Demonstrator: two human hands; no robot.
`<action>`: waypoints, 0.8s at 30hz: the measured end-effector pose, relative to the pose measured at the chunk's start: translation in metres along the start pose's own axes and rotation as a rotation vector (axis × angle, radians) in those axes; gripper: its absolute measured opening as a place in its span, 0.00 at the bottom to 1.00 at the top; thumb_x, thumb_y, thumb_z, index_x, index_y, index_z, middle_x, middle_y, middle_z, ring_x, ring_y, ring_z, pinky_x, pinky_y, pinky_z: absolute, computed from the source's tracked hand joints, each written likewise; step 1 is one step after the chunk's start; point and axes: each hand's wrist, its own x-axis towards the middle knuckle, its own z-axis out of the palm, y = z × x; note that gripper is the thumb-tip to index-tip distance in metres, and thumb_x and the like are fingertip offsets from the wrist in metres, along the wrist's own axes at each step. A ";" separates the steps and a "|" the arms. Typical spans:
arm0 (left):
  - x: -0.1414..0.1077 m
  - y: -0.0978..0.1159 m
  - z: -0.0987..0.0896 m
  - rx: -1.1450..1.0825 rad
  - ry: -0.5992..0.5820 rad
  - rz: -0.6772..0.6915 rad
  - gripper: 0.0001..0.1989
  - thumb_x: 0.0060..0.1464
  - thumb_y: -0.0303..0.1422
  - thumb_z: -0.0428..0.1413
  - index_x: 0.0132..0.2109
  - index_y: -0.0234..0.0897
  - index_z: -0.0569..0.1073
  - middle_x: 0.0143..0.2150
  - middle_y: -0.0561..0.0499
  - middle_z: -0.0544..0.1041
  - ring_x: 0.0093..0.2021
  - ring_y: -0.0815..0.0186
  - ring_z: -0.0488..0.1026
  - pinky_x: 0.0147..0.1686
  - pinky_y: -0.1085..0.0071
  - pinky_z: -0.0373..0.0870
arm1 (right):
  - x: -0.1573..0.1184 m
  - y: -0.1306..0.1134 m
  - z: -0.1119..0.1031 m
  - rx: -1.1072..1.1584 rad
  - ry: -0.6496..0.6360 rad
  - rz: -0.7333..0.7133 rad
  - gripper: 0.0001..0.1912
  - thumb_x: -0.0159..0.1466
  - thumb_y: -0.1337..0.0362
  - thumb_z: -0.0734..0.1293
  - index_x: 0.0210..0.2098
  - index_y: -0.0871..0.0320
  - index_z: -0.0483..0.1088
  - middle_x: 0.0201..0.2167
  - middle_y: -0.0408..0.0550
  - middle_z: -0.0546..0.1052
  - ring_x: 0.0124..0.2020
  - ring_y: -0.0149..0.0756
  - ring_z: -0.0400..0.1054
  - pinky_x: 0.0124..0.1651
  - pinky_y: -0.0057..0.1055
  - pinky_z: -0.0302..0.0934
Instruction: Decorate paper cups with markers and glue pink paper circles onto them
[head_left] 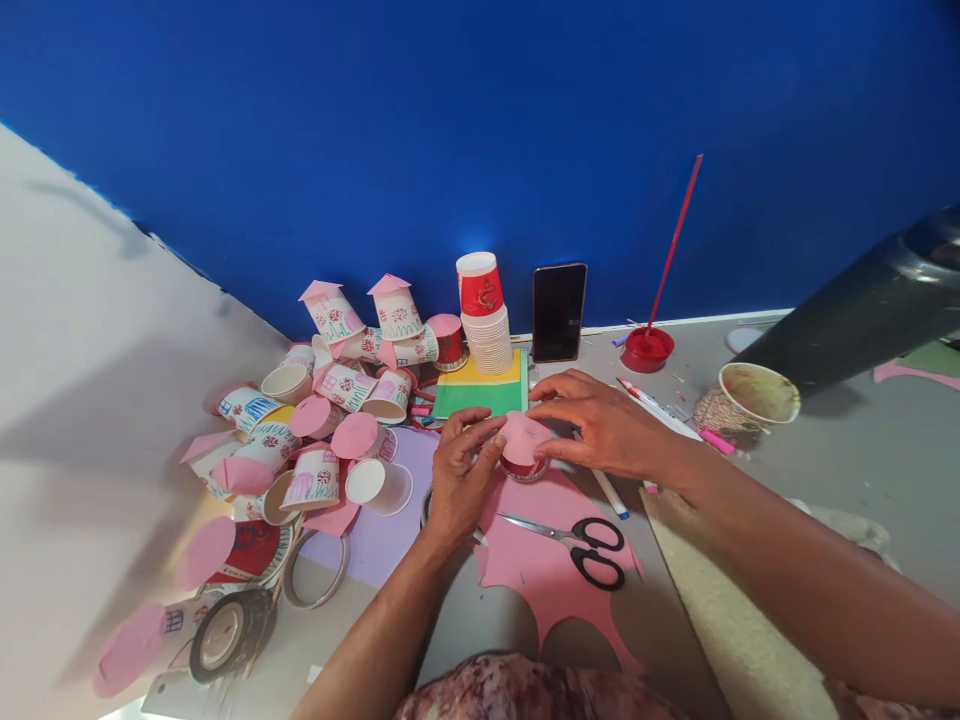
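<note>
A pink paper cone (525,440) sits on top of a red paper cup (525,472), of which only a low band shows. From the left, my left hand (466,465) presses its thumb and fingertips against the cone's edge. On the other side my right hand (592,425) holds the cone between its thumb below and fingers above. Just under the cup lies a cut sheet of pink paper (555,610) with round pieces missing from its edge. Scissors with black handles (574,540) rest on that sheet, blades pointing left.
Decorated paper cups with pink tops (315,475) are heaped on the left. Behind my hands are a cup stack (489,340) and a phone (559,312). Tape rolls (319,570) lie left; a red glue pot (647,350), a stained cup (757,395) and a dark bottle (847,310) are right.
</note>
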 end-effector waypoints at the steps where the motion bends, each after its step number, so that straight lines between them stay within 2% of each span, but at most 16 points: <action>1: 0.000 -0.001 -0.001 0.013 -0.016 0.015 0.14 0.62 0.40 0.61 0.54 0.49 0.82 0.55 0.45 0.75 0.58 0.57 0.73 0.59 0.59 0.71 | 0.000 -0.001 -0.001 0.003 0.000 0.005 0.14 0.65 0.57 0.74 0.48 0.54 0.80 0.53 0.55 0.78 0.56 0.52 0.72 0.58 0.52 0.68; 5: 0.002 -0.003 -0.004 0.107 -0.119 0.097 0.25 0.61 0.43 0.63 0.64 0.51 0.75 0.65 0.43 0.68 0.67 0.52 0.65 0.65 0.52 0.65 | 0.001 -0.003 -0.004 -0.011 0.012 0.029 0.17 0.63 0.56 0.75 0.49 0.54 0.80 0.54 0.56 0.78 0.57 0.53 0.72 0.58 0.52 0.69; 9: 0.004 -0.005 -0.005 0.205 -0.190 0.106 0.23 0.63 0.43 0.61 0.64 0.51 0.75 0.69 0.43 0.64 0.71 0.51 0.61 0.69 0.48 0.59 | 0.001 -0.003 -0.005 -0.064 0.003 0.024 0.16 0.62 0.55 0.76 0.46 0.56 0.81 0.54 0.57 0.78 0.57 0.55 0.72 0.57 0.51 0.69; 16: 0.003 -0.003 -0.003 0.233 -0.170 0.123 0.21 0.62 0.42 0.62 0.61 0.49 0.77 0.68 0.42 0.67 0.69 0.50 0.64 0.68 0.47 0.60 | 0.001 -0.003 -0.004 -0.100 -0.016 -0.004 0.13 0.64 0.56 0.75 0.45 0.55 0.81 0.54 0.55 0.79 0.55 0.52 0.72 0.57 0.50 0.68; 21: 0.001 -0.004 -0.005 0.166 -0.151 0.108 0.25 0.62 0.44 0.62 0.64 0.50 0.74 0.68 0.43 0.69 0.69 0.51 0.64 0.68 0.49 0.63 | -0.001 -0.001 -0.009 -0.071 0.002 0.004 0.13 0.65 0.57 0.74 0.47 0.53 0.81 0.55 0.55 0.78 0.57 0.52 0.72 0.57 0.49 0.68; 24: -0.002 -0.005 -0.006 0.140 -0.106 0.101 0.21 0.64 0.44 0.60 0.62 0.49 0.76 0.66 0.43 0.71 0.68 0.52 0.66 0.66 0.51 0.64 | -0.001 0.000 -0.012 -0.096 0.002 0.003 0.10 0.66 0.59 0.73 0.45 0.55 0.82 0.55 0.55 0.79 0.57 0.52 0.72 0.57 0.50 0.69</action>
